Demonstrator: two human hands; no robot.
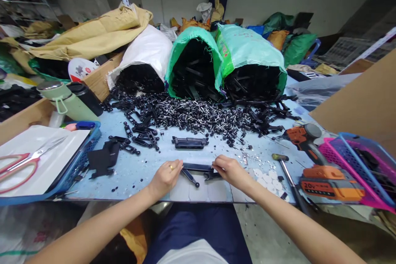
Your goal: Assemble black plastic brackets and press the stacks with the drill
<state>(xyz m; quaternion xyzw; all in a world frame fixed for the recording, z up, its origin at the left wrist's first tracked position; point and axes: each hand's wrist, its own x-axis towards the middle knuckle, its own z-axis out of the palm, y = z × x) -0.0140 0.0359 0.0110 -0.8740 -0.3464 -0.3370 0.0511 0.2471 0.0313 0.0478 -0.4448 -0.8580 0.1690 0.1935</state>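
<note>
A long, flat black plastic bar [197, 167] lies crosswise before me, near the front edge of the pale blue tabletop [131, 171]; my left hand [167, 178] pinches its left end, my right hand [231, 170] its right, neither nearer.

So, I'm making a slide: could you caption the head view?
Left hand and right hand hold a black bar before sacks of black parts.
</note>
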